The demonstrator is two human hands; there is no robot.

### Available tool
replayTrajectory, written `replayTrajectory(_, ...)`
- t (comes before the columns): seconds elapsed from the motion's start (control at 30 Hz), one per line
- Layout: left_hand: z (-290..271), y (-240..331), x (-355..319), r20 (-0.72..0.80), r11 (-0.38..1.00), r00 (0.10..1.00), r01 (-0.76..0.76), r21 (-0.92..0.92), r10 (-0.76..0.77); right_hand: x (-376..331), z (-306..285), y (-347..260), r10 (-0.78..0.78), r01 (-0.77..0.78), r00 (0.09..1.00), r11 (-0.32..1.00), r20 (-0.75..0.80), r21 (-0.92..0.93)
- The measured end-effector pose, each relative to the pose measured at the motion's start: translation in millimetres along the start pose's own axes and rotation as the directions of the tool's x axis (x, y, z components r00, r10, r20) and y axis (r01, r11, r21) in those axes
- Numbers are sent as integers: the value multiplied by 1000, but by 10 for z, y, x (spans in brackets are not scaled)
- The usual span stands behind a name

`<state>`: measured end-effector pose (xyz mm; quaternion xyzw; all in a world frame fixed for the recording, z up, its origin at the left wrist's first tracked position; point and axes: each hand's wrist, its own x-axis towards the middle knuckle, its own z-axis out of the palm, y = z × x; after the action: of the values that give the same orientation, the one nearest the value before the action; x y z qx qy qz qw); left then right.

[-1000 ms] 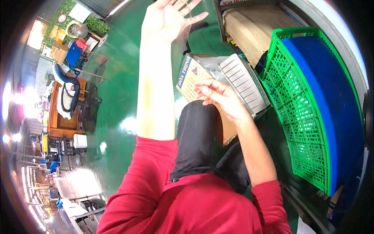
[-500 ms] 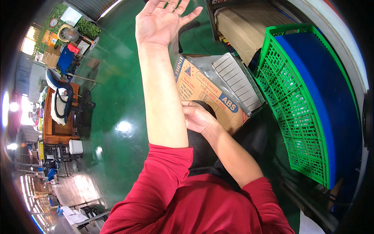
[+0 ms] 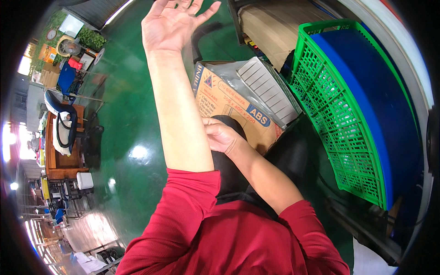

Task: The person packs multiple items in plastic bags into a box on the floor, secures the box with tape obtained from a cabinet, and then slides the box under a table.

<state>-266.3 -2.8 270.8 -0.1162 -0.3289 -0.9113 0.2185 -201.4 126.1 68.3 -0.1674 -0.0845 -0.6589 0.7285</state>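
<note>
My left arm stretches up the view with its red sleeve pushed to the elbow. At its end, my left hand [image 3: 169, 28] is open, palm turned up and fingers apart, holding nothing; some fingertips are cut off by the top edge. My right hand [image 3: 222, 136] lies against the inner side of my left forearm [image 3: 182, 114], below the elbow-to-wrist middle. Its fingers are curled, and their tips go out of sight behind that forearm, so anything in them is hidden. Just beyond stands an open cardboard box [image 3: 238, 110] with printed sides.
Inside the box are clear plastic and a pale grey slatted panel [image 3: 268, 87]. To the right stands a green plastic crate [image 3: 330, 119] with a blue sheet [image 3: 366, 91]. Brown cardboard [image 3: 266, 30] lies at the back. Chairs, a wooden desk [image 3: 68, 174] and a fan [image 3: 68, 47] line the far left.
The whole scene has shifted a little to the left in view. My left hand stays raised and open, and my right hand keeps its place at the left forearm.
</note>
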Motion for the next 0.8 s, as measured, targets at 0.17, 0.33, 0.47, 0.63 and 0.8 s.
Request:
replayTrajectory(0.17, 6, -7, -28, 7, 1000, 1000, -4, -9, 5, 17, 19, 8, -6, 6, 1000, 1000, 3, -15)
replayTrajectory(0.33, 26, -51, -29, 11, 1000, 1000, -3, -16, 3, -31, 57, -65, -27, 33, 998, 993, 57, -109)
replayTrajectory(0.47, 34, -109, -30, 17, 1000, 1000, -2, -21, 3, -19, 120, -106, -79, 78, 996, 996, -34, -36)
replayTrajectory(0.63, 47, -196, -33, 10, 1000, 1000, -1, -25, 1, 107, 509, -651, -354, 283, 921, 896, -165, -342)
replayTrajectory(0.8, 22, -271, -36, 20, 1000, 1000, 9, -7, -9, 112, 625, -902, -359, 207, 921, 777, -149, -594)
